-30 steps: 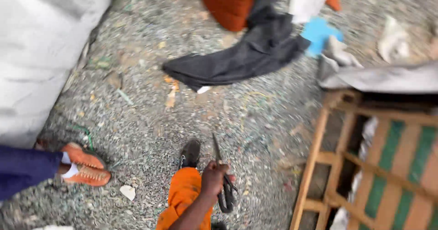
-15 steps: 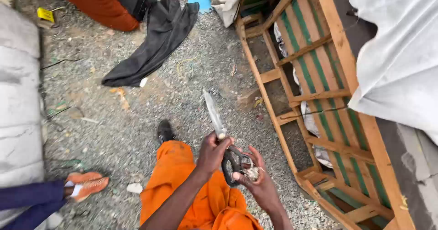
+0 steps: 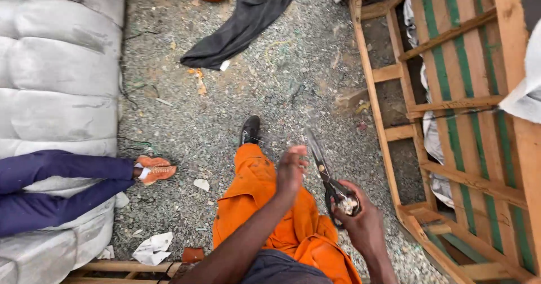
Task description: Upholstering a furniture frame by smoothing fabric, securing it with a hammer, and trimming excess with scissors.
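Observation:
My right hand [image 3: 360, 225] grips the black handles of a large pair of scissors [image 3: 322, 165], with something small and white tucked in the palm. The long blade points up and away from me over the gravel. My left hand [image 3: 291, 171] hovers just left of the blade, blurred, fingers loose and holding nothing. Both hands are above my leg in orange trousers [image 3: 256, 188], which ends in a black shoe [image 3: 249, 129].
A wooden furniture frame [image 3: 389, 132] with green webbing lies at the right, with white cloth [image 3: 527, 92] over its edge. Grey padded cushions [image 3: 56, 75] fill the left. Another person's legs in blue trousers [image 3: 62, 177] with orange shoes rest there. A dark cloth [image 3: 248, 19] lies on the gravel.
My left hand has let go of the scissors and moved left. The right hand now holds them alone. The view has swung toward the cushions on the left.

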